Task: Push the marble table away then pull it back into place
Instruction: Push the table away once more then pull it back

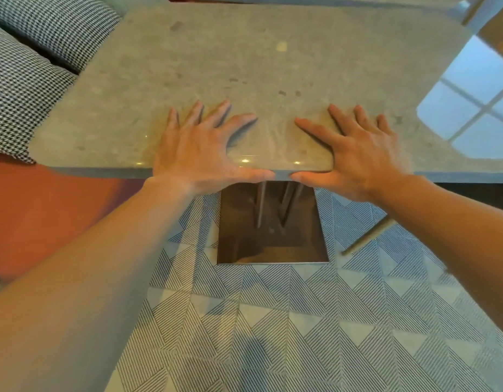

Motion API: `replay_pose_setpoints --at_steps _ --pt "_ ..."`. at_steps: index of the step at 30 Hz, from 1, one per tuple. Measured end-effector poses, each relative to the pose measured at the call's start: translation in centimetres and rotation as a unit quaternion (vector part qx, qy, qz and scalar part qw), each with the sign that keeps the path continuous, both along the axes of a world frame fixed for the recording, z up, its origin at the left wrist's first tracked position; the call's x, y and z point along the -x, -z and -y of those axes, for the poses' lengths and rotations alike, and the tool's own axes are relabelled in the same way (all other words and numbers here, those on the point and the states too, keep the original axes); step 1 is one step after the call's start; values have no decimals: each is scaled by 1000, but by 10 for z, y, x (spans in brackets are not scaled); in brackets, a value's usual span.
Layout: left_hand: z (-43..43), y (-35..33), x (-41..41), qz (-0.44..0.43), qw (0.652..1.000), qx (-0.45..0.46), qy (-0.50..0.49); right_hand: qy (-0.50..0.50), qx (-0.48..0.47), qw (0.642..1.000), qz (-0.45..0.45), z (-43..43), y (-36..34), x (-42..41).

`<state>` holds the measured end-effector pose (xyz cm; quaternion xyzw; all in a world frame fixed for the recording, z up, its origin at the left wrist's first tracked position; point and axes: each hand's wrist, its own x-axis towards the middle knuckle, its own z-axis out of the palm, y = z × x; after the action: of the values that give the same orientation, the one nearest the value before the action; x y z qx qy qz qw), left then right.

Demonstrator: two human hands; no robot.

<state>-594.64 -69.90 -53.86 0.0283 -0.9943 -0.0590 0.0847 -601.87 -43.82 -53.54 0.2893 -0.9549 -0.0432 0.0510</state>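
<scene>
The marble table (pixel 244 52) has a pale grey-beige polished top that fills the upper half of the view, with its near edge running across the middle. My left hand (pixel 199 148) lies flat on the top near that edge, fingers spread, thumb pressed along the edge face. My right hand (pixel 360 154) mirrors it a little to the right, fingers spread on the marble and thumb on the edge. The two thumb tips almost meet at the middle of the edge. Both forearms reach in from the bottom corners.
Houndstooth cushions (pixel 27 89) sit against the table's left side on an orange seat (pixel 46 210). Below the edge is a shiny rectangular metal table base (pixel 270 236) on a geometric striped rug (pixel 301 335). A thin wooden leg (pixel 366 239) slants at the right.
</scene>
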Motion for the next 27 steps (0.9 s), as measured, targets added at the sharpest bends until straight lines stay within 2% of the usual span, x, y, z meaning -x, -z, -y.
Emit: replay_pose_setpoints --at_steps 17,27 --pt "-3 -6 2 15 1000 -2 5 -14 -8 1000 -17 -1 4 7" --pt "5 -6 12 13 1000 27 4 -11 -7 1000 -26 6 5 18"
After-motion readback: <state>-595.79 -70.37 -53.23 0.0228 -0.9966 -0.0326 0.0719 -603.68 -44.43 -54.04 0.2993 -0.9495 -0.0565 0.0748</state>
